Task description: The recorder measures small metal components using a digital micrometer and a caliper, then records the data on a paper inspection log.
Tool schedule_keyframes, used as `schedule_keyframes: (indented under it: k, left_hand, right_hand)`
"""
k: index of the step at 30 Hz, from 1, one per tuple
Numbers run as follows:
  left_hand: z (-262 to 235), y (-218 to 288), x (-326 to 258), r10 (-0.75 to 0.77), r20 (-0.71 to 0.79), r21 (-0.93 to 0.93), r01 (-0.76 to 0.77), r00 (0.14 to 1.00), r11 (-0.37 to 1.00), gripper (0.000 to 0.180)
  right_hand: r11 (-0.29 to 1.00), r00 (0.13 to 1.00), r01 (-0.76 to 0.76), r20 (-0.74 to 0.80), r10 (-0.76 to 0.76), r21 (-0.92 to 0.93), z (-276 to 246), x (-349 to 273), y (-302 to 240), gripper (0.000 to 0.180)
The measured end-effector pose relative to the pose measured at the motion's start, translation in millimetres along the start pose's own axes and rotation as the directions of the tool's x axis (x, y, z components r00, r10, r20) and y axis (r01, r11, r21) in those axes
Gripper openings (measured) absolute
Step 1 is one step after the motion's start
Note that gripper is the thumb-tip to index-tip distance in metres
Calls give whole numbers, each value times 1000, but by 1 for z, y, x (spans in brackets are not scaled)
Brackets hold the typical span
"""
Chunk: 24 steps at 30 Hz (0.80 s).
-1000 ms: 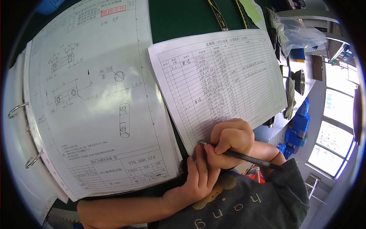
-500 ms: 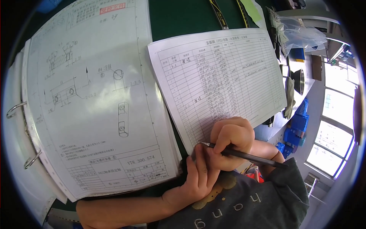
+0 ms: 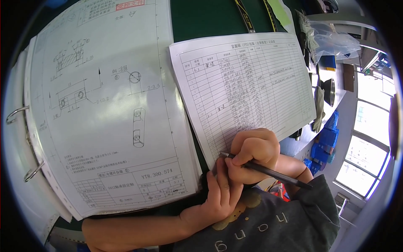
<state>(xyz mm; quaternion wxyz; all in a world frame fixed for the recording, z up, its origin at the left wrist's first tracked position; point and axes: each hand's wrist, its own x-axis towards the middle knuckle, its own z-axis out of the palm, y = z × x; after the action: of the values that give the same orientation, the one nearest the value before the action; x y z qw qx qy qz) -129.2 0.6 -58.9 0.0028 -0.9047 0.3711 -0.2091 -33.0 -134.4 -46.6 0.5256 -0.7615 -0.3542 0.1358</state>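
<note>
— Hands first: what is each one doing?
— Right hand (image 3: 254, 151) is curled tight around a slim dark pen (image 3: 268, 170), its tip touching the lower edge of a white printed table sheet (image 3: 247, 84). Left hand (image 3: 220, 197) lies flat with fingers together, pressing that sheet's bottom corner.
— And beside them?
— A white ring binder (image 3: 19, 159) lies open to the left, showing a glossy sleeved technical drawing (image 3: 109, 105), on a dark green desk mat (image 3: 201, 17).

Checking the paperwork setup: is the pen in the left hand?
No, the right hand grips the pen over the form, while the left hand lies flat beside it.
</note>
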Motion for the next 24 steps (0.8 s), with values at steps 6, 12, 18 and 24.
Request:
schedule_keyframes:
  k: [6, 12, 18, 24]
  left_hand:
    - [0, 0, 0, 14, 12, 3, -14, 1000, 1000, 22]
    - [0, -1, -1, 33, 15, 9, -33, 999, 999, 22]
    - [1, -1, -2, 48, 15, 29, -48, 999, 998, 22]
    - [1, -1, -1, 49, 9, 40, -49, 999, 998, 22]
  right_hand:
    - [1000, 1000, -14, 13, 15, -20, -1, 1, -1, 17]
    - [1000, 1000, -8, 27, 9, -26, -2, 1, -2, 18]
    - [999, 1000, 14, 27, -13, -34, -1, 0, 1, 19]
    - [999, 999, 18, 30, -17, -41, -1, -1, 0, 19]
